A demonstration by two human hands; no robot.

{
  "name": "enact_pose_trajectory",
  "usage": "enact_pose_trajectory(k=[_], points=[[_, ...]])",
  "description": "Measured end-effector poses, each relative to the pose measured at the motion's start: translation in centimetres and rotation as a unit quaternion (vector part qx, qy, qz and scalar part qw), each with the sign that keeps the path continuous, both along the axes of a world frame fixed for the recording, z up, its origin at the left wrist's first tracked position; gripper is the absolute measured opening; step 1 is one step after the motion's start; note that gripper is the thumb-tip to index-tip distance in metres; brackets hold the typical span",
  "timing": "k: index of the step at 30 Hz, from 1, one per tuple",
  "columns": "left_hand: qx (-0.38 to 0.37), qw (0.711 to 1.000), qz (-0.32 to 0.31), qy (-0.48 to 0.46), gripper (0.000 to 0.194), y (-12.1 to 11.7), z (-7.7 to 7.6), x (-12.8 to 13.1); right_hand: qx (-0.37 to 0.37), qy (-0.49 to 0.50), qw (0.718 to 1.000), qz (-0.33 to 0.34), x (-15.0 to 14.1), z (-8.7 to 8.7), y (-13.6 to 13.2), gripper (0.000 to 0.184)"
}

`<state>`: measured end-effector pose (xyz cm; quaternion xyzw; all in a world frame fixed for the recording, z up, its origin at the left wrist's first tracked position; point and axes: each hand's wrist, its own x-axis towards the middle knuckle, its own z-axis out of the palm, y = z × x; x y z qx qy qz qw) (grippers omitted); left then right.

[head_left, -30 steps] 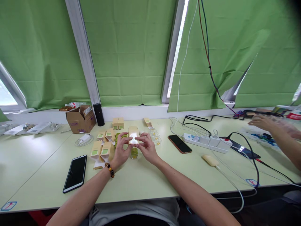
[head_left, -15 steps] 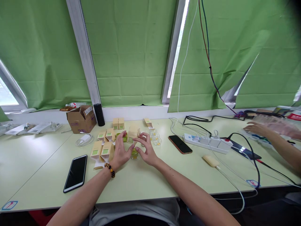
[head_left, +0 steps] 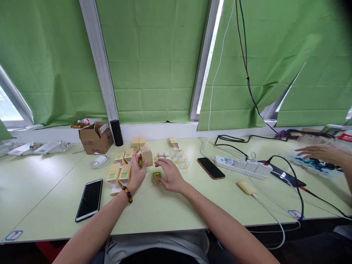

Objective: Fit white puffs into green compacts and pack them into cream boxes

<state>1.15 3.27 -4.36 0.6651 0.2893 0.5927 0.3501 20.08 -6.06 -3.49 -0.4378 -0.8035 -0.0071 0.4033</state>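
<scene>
My left hand (head_left: 137, 173) holds a small tan cardboard box (head_left: 147, 157) between thumb and fingers, tilted above the table. My right hand (head_left: 172, 175) is open, its fingers apart over a small green glass jar (head_left: 157, 178); whether the thumb touches the jar I cannot tell. Left of my left hand stand several tan boxes (head_left: 112, 174) with green labels, some with flaps out. Behind the held box, more green jars are partly hidden by my fingers. Small clear containers (head_left: 183, 164) with yellow bits inside sit beyond my right hand, beside small white pieces (head_left: 163, 154).
A white-edged phone (head_left: 88, 200) lies at left, an orange-edged phone (head_left: 211, 168) at right. A power strip (head_left: 242, 167) with tangled cables spreads rightward. A brown carton (head_left: 96, 138) and black cylinder (head_left: 116, 132) stand at the back. Another person's hand (head_left: 316, 151) reaches in at far right.
The box has moved left and down from between both hands into my left hand alone. My right hand has let go of it and opened beside the green jar.
</scene>
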Motion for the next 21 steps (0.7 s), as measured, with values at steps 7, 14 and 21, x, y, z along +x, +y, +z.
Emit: enact_pose_trajectory(k=[7,14,21], points=[[-0.055,0.994,-0.085,-0.041,0.062,0.5,-0.8,0.2,-0.095,-0.086,0.99,-0.055,0.5,-0.2,0.7,0.071],[-0.139,0.983,-0.118,-0.021,0.058,0.0,-0.4,0.3,-0.118,-0.168,0.964,-0.168,1.3,0.7,0.6,0.062],[-0.123,0.983,-0.112,0.077,0.066,-1.3,0.1,0.2,-0.112,-0.2,0.955,-0.186,1.3,0.9,0.4,0.051]])
